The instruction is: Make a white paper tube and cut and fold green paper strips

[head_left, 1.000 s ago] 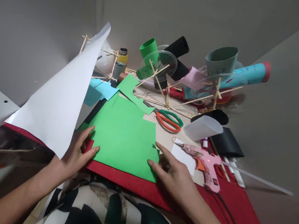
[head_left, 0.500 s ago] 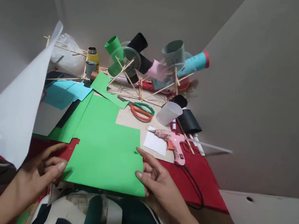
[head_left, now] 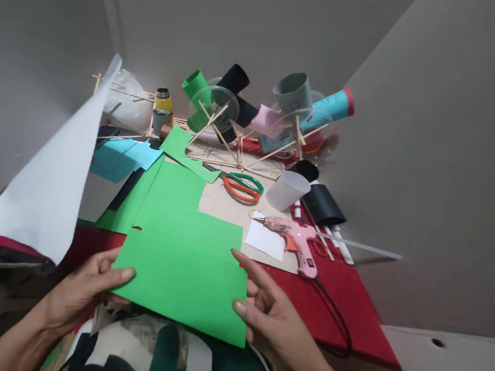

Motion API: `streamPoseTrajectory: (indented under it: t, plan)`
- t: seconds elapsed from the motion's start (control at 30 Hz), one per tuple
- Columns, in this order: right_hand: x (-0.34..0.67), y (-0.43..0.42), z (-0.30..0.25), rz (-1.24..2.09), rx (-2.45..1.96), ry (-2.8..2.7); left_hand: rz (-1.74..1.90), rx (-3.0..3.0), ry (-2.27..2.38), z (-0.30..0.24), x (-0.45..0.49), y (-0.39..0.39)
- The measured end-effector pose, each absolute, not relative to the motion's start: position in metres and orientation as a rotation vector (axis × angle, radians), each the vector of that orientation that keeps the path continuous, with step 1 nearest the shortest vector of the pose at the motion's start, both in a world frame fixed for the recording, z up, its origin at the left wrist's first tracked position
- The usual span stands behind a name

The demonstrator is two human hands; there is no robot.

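Observation:
A green sheet of paper (head_left: 182,261) lies partly over the red mat (head_left: 340,313) and hangs toward my lap. My left hand (head_left: 90,287) pinches its lower left corner, thumb on top. At the sheet's right edge my right hand (head_left: 265,311) grips it, thumb on the paper and index finger stretched out. Both hands lift the near edge off the mat.
A large white sheet (head_left: 48,188) stands curled at the left. Behind lie orange-and-green scissors (head_left: 242,186), a pink glue gun (head_left: 298,244) with its black cord, a white cup (head_left: 286,191), black rolls, blue paper (head_left: 120,157) and stick-and-cup models (head_left: 237,113).
The green sheet has been pulled toward me and its near edge lifted. My left hand went from resting beside it to pinching its corner. The view shifted right.

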State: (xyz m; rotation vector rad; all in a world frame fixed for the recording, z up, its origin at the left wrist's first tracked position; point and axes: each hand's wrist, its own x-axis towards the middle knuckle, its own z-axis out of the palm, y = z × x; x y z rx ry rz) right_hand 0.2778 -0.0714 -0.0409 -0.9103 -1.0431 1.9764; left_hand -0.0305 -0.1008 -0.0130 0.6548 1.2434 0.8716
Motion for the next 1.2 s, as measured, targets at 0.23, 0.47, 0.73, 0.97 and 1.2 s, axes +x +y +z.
streamPoseTrajectory:
  t: [0.23, 0.47, 0.73, 0.97, 1.2]
  plan:
    - [0.271, -0.068, -0.037, 1.497, -1.177, -1.166, 0.95, 0.816, 1.208, -0.019, -0.033, -0.102]
    - [0.266, -0.049, -0.031, 1.548, -1.244, -1.07, 1.051, 0.99, 1.309, -0.021, -0.033, -0.106]
    - [0.246, -0.04, -0.014, 1.734, -1.183, -0.929, 1.06, 1.083, 1.269, 0.003, -0.023, -0.083]
    - [0.243, -0.023, -0.008, 1.801, -1.106, -1.174, 1.146, 0.866, 1.128, 0.009, -0.033, -0.046]
    - [0.239, -0.003, -0.004, 1.724, -1.125, -1.167, 1.163, 0.963, 1.205, 0.018, -0.03, -0.03]
